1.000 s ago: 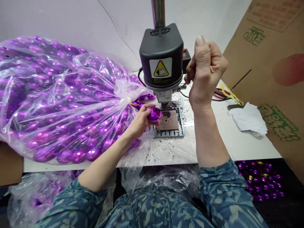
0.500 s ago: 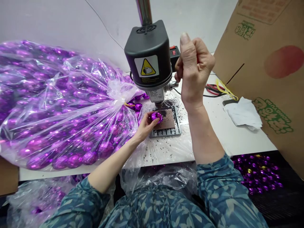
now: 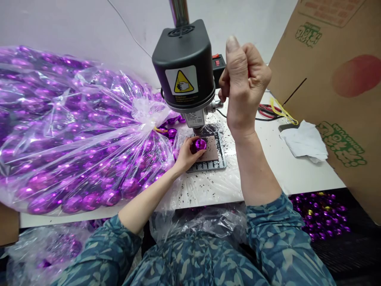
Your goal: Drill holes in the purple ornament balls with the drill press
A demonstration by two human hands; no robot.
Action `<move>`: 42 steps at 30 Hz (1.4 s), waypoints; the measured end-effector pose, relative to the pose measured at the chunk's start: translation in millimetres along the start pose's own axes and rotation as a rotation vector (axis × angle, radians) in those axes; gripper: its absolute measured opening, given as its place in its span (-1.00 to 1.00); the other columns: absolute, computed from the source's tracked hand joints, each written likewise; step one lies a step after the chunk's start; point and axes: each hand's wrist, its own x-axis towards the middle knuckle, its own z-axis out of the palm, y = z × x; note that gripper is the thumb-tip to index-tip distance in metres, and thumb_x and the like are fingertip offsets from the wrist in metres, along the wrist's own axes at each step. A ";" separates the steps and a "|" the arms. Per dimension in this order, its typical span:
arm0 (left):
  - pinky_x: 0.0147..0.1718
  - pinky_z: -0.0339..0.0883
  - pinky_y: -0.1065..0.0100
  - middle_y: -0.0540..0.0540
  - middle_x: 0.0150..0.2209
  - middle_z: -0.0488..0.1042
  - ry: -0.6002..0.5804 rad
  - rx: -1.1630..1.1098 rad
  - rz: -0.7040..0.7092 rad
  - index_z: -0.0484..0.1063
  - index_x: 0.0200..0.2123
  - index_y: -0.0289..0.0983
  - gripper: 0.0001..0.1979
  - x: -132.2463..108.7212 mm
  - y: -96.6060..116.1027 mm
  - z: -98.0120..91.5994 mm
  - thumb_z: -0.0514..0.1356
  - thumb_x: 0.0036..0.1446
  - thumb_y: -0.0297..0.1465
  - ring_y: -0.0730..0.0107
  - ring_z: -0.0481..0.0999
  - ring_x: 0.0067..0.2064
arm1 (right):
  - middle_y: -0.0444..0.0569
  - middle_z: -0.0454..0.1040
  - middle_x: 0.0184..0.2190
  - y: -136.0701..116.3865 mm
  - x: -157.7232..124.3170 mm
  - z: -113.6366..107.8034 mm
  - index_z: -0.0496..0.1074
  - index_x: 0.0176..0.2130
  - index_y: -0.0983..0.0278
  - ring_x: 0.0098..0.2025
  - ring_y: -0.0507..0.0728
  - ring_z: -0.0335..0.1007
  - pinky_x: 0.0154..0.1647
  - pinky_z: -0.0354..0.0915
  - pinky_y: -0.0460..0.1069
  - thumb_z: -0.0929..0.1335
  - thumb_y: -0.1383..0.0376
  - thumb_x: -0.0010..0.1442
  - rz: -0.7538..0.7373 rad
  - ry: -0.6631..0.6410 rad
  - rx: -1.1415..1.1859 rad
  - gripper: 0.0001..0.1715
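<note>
My left hand [image 3: 188, 155] pinches a shiny purple faceted ball [image 3: 201, 144] between thumb and fingers, just under the chuck of a small black drill press [image 3: 183, 65]. Below the ball lies a brown board [image 3: 212, 153] on the slotted metal base [image 3: 222, 162]. My right hand [image 3: 247, 81] is raised beside the machine, its fingers wrapped round the drill press handle, which they mostly hide. A bit of red shows between those fingers. The drill bit is not clearly visible.
At left a big tied clear bag [image 3: 89, 131] bulges with purple balls. Dark shavings litter the white table [image 3: 268, 159]. To the right are red-handled pliers [image 3: 269, 112], a white cloth [image 3: 303, 142] and a tall cardboard box [image 3: 336, 107]. Many purple balls [image 3: 323, 218] lie lower right.
My left hand has shifted slightly right and turned the ball, bringing it closer beneath the chuck. My right hand has stayed closed in nearly the same place. The view has shifted slightly.
</note>
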 end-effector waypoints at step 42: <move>-0.05 0.51 0.13 -0.13 -0.05 0.60 0.087 -0.059 -0.027 0.44 0.04 -0.20 -0.48 -11.5 10.2 14.2 0.51 0.04 -0.34 0.17 0.60 -0.08 | -0.25 -0.17 -0.78 45.4 -58.7 -22.3 -0.18 -0.62 0.21 -0.74 -0.05 -0.24 -0.71 -0.05 0.02 0.32 -0.01 0.30 -0.376 0.172 0.100 -0.25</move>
